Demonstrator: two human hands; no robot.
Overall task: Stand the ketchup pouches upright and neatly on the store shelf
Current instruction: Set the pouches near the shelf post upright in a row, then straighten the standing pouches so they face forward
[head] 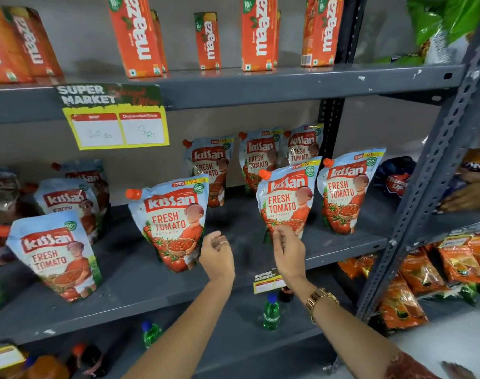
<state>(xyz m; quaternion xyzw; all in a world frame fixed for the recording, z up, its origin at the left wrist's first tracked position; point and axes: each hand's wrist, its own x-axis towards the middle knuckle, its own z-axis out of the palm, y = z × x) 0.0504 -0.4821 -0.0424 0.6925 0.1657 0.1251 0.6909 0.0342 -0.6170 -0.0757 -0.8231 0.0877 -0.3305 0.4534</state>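
Far left, a ketchup pouch (57,254) stands near the shelf (151,296) front edge. Next pouch (173,222) leans a bit; my left hand (216,255) is just beside its bottom corner, fingers loose & open, holding nothing. My right hand (288,248) touches the bottom of the middle pouch (286,199), fingers curled narrow, can't tell if it's pinched. Last front pouch (347,191) stands right by it. A bump could tip these soft bags fwd off the edge. Bare shelf btw my hands gives room
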